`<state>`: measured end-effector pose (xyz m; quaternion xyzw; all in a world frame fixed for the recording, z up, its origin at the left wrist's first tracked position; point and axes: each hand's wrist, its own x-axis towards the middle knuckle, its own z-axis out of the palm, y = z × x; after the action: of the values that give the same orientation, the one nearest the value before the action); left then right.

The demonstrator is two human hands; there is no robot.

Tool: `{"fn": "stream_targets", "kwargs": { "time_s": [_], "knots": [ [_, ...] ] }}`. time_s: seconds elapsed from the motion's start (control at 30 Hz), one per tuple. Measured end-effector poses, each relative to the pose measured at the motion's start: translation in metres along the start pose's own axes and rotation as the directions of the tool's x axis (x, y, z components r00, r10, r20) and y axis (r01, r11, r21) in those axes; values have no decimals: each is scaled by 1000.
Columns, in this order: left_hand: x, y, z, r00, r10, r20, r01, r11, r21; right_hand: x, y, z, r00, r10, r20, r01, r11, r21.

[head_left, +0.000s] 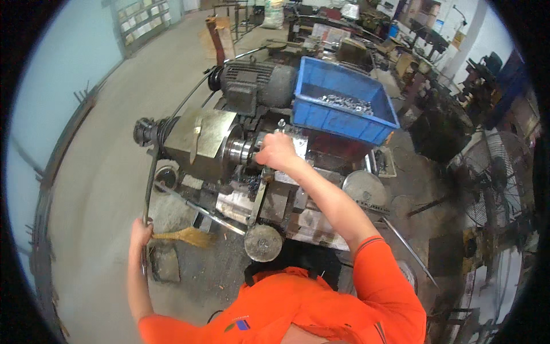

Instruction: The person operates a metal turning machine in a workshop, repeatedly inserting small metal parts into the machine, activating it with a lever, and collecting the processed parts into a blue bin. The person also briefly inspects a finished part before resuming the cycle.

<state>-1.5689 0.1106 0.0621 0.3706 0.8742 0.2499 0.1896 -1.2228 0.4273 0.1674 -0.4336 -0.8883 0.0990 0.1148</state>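
Note:
At the lower left, my left hand is wrapped round a long dark metal lever, which rises to the rear end of a small lathe's spindle. My right hand reaches over the lathe to the shiny spindle nose. Its fingers are curled in at the nose's right end, and whatever they hold is hidden beneath the hand. Left of it, the headstock carries a flat metal cover with a thin flat tool lying on it. Below my right hand stands a tool-slide handle bar.
A blue crate of small metal pieces sits behind the lathe, beside a grey motor. Two round handwheels project toward me. A straw brush lies near my left hand. A fan stands at the right.

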Motion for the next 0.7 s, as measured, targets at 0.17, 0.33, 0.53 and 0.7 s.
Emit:
{"fn": "stream_targets", "kwargs": {
  "time_s": [0.17,0.33,0.53,0.7],
  "knots": [
    [12,-3,9,998,4,59,13,958,-287,9,92,-77,965,181,-191,-154,977,148],
    [11,-9,15,1000,11,-16,-16,908,-419,-3,145,-97,835,55,-547,-30,998,55],
    [7,-4,6,989,21,146,64,834,-549,-130,199,-80,881,136,-453,-19,967,253],
    [44,-56,-8,944,76,321,136,798,-588,-305,247,-80,776,580,-249,-494,803,332]
  ]
}}
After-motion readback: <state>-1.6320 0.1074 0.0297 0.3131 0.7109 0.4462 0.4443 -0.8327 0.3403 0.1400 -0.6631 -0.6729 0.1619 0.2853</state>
